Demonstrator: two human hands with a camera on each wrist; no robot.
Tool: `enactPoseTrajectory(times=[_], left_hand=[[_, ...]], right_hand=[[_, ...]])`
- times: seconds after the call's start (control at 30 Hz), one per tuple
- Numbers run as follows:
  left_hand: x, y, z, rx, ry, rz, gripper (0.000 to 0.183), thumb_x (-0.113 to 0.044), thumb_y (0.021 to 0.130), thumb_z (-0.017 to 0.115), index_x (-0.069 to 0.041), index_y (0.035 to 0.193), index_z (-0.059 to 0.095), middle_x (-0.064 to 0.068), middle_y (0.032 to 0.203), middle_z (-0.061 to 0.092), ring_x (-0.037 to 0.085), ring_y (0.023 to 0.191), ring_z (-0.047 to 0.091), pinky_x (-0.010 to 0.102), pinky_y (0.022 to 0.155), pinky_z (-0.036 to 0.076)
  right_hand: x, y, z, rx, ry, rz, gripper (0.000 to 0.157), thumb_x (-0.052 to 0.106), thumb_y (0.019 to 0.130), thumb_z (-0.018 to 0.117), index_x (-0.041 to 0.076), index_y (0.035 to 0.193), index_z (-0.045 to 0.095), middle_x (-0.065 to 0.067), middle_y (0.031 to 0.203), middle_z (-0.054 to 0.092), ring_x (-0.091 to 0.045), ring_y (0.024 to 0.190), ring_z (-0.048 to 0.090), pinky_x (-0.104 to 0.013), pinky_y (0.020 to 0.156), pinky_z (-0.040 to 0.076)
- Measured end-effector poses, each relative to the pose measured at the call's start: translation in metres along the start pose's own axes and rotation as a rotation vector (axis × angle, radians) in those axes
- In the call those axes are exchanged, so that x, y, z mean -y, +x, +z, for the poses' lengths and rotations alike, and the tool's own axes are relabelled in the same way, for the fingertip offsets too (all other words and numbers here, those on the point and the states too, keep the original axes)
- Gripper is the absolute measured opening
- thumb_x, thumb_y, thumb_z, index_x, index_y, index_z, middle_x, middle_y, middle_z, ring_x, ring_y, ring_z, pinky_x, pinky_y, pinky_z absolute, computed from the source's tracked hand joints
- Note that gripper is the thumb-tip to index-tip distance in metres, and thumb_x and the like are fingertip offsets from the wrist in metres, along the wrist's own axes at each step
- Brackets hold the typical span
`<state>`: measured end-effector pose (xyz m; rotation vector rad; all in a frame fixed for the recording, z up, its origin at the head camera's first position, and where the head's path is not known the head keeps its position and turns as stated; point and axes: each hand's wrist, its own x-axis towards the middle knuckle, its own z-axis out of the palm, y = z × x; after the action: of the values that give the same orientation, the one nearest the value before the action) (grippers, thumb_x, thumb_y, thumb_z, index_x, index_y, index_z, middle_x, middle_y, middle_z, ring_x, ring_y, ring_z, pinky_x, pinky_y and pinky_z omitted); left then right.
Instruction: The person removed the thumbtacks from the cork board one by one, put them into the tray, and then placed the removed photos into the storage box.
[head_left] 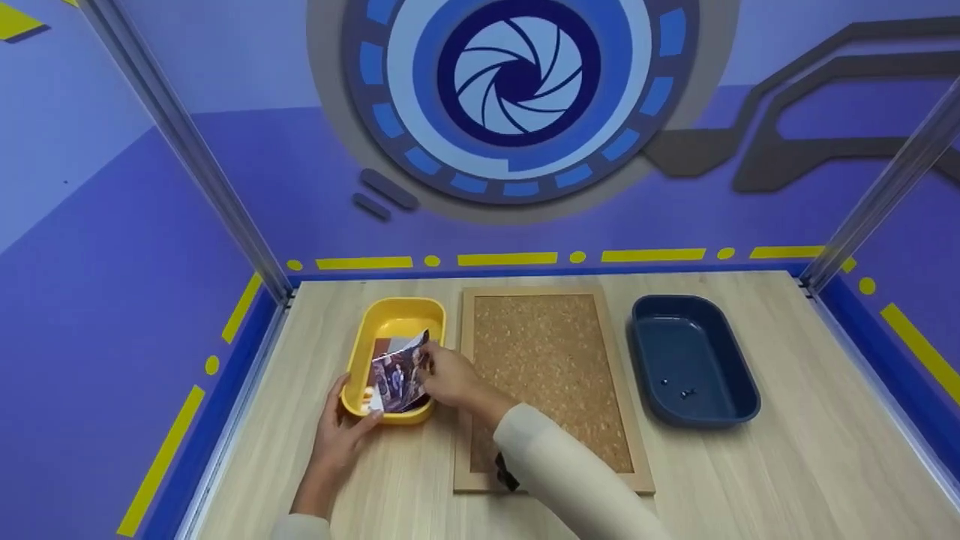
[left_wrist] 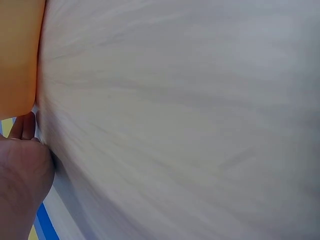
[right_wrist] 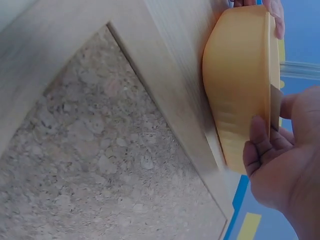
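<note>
A yellow tray (head_left: 409, 418) stands at the left of the table, with several printed pictures inside. At its near left corner my left hand (head_left: 337, 435) holds the wall, thumb over the front rim and fingers along the side. My right hand (head_left: 454, 379) reaches over the tray's right edge and pinches a glossy photo (head_left: 397, 382) by its right side. This photo is tilted above the other prints. In the right wrist view, the fingers of the right hand (right_wrist: 280, 165) lie against the outer wall of the tray (right_wrist: 235, 80), with the photo mostly hidden.
A wood-framed cork board (head_left: 536, 360) lies flat right of the yellow tray, beneath the right forearm. Beyond it stands a dark blue tray (head_left: 712, 416) with a few small dark pieces (head_left: 688, 393) on its floor. Printed panels and metal posts enclose the table.
</note>
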<state>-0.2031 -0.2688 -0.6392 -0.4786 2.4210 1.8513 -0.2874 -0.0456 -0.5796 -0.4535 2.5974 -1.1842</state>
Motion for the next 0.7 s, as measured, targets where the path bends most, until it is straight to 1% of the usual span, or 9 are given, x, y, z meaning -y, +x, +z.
enactPoseTrajectory(times=[0.07,0.17,0.23,0.27,0.33,0.4,0.47,0.6,0.7], left_hand=[[0.000,0.000,0.000,0.001,0.002,0.011,0.100,-0.033,0.097,0.080,-0.035,0.172,0.014,0.008,0.183,0.010,0.037,0.169,0.011,0.060,0.137,0.013],[0.001,0.000,0.000,0.000,-0.001,0.036,0.098,-0.030,0.097,0.080,-0.033,0.172,0.016,0.009,0.182,0.012,0.037,0.169,0.012,0.059,0.137,0.013],[0.002,0.000,-0.001,-0.003,0.000,0.040,0.098,-0.029,0.097,0.079,-0.032,0.172,0.016,0.010,0.182,0.012,0.038,0.169,0.012,0.058,0.137,0.012],[0.002,-0.001,-0.001,-0.005,0.002,0.038,0.098,-0.029,0.097,0.079,-0.032,0.172,0.016,0.010,0.182,0.012,0.038,0.169,0.012,0.058,0.137,0.012],[0.002,-0.001,-0.002,-0.002,0.013,0.030,0.099,-0.031,0.098,0.079,-0.033,0.172,0.015,0.010,0.183,0.011,0.038,0.169,0.012,0.059,0.137,0.013],[0.001,-0.001,-0.002,0.001,0.025,0.018,0.099,-0.033,0.098,0.079,-0.034,0.172,0.013,0.009,0.183,0.009,0.038,0.169,0.011,0.060,0.137,0.014],[0.001,-0.001,-0.003,0.000,0.033,0.014,0.099,-0.033,0.098,0.078,-0.035,0.172,0.013,0.009,0.183,0.009,0.039,0.169,0.011,0.060,0.137,0.014],[0.002,-0.001,-0.003,-0.003,0.032,0.009,0.098,-0.033,0.098,0.078,-0.036,0.172,0.013,0.008,0.183,0.009,0.038,0.169,0.011,0.060,0.137,0.014],[0.003,-0.001,-0.003,-0.003,0.034,0.009,0.100,-0.035,0.097,0.079,-0.036,0.172,0.013,0.007,0.183,0.009,0.037,0.169,0.011,0.059,0.137,0.015]], right_hand=[[0.002,-0.001,0.000,0.025,-0.064,-0.003,0.048,0.023,0.107,0.061,0.007,0.152,0.055,-0.014,0.136,0.072,-0.020,0.111,0.066,-0.045,0.107,0.058],[0.006,-0.004,0.000,0.075,-0.197,0.000,0.051,0.031,0.108,0.059,0.011,0.155,0.054,-0.012,0.141,0.071,-0.019,0.110,0.066,-0.043,0.105,0.058],[0.010,-0.007,0.000,0.104,-0.281,0.004,0.054,0.036,0.109,0.057,0.015,0.158,0.052,-0.010,0.141,0.071,-0.019,0.103,0.066,-0.040,0.096,0.060],[0.012,-0.009,0.000,0.115,-0.315,0.006,0.055,0.039,0.109,0.057,0.017,0.159,0.051,-0.009,0.139,0.072,-0.020,0.099,0.066,-0.039,0.089,0.060],[0.016,-0.012,0.001,0.120,-0.368,0.020,0.059,0.044,0.109,0.056,0.021,0.163,0.046,-0.007,0.142,0.071,-0.018,0.094,0.064,-0.035,0.081,0.058],[0.020,-0.014,0.001,0.119,-0.388,0.033,0.061,0.047,0.109,0.056,0.024,0.164,0.044,-0.007,0.140,0.071,-0.019,0.091,0.063,-0.032,0.072,0.055],[0.022,-0.015,0.001,0.114,-0.393,0.045,0.060,0.049,0.109,0.056,0.025,0.163,0.045,-0.006,0.138,0.071,-0.018,0.091,0.063,-0.030,0.071,0.055],[0.023,-0.015,0.001,0.090,-0.377,0.031,0.055,0.047,0.108,0.057,0.021,0.157,0.053,-0.005,0.136,0.072,-0.016,0.093,0.063,-0.030,0.076,0.057],[0.021,-0.013,0.001,0.069,-0.362,0.002,0.052,0.046,0.108,0.057,0.018,0.152,0.058,-0.005,0.136,0.072,-0.015,0.097,0.065,-0.033,0.084,0.060]])
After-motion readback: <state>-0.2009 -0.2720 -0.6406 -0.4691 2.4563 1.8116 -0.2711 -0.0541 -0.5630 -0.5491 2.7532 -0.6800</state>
